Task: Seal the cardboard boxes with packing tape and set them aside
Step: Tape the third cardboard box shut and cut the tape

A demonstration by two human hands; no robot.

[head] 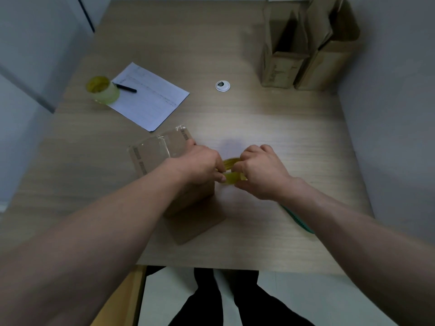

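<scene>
A small cardboard box [156, 152] stands on the wooden table [270, 128] in front of me, with clear tape across its top. A yellowish roll of packing tape [231, 171] hangs just right of the box. My right hand [261, 171] grips the roll. My left hand [203, 164] lies over the box's right edge and pinches the tape at the roll with thumb and fingers. The box's right side is hidden under my left hand and forearm.
A stack of tape rolls [103, 90] stands at the left beside a sheet of paper [150, 96] with a black pen [126, 88] on it. Open cardboard boxes [306, 48] stand at the far right. A green-edged object [299, 220] lies under my right forearm. A white cable grommet [222, 86] sits mid-table.
</scene>
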